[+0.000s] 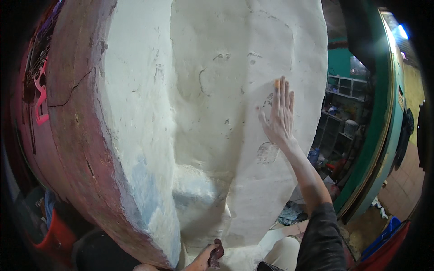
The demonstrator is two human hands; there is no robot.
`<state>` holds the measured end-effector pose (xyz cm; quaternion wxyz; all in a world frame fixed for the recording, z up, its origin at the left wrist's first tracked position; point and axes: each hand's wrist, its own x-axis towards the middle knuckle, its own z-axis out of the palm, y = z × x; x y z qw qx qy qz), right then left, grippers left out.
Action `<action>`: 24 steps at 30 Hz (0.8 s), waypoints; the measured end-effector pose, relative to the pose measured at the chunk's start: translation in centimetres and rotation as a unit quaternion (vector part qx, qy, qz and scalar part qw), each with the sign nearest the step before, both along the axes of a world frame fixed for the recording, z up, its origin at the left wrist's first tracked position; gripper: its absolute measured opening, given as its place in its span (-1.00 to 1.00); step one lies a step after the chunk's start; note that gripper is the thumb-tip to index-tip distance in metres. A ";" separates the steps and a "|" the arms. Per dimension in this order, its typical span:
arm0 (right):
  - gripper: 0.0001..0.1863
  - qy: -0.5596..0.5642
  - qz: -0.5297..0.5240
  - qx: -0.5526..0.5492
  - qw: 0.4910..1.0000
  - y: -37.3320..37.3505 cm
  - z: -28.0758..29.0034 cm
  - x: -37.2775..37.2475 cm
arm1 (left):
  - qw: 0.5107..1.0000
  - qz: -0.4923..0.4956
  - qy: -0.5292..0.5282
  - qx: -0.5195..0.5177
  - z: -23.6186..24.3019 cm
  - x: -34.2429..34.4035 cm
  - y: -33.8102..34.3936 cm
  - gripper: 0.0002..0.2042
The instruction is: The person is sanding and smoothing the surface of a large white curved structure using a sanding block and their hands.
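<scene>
A tall, off-white, uneven surface (208,108) fills the middle, with scuffs, dents and a hollow running down it. My right hand (280,117) lies against its right part, fingers straight and close together, the thumb apart. At the index fingertip shows a small orange-yellow patch that I cannot make out. Below the hand, a grey scraped mark (267,152) shows on the surface. Low in the view, my left hand (202,259) is closed around a crumpled, dark reddish-brown piece (216,254), whose material is unclear. Only part of that hand shows.
To the left, a worn pinkish-brown edge (77,108) bears a crack. An orange-red container (56,232) stands low left. At right are shelves (346,88) with clutter, a green door frame (377,140) and a blue basin (382,237). A grey cloth (291,214) lies near my right arm.
</scene>
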<state>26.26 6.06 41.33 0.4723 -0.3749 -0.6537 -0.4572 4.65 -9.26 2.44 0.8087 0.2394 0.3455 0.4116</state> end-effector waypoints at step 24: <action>-0.20 0.077 -0.027 0.127 0.989 1.3 11.6 -1.5 | 0.997 -0.036 -0.049 0.037 1.1 0.7 -0.4 -0.88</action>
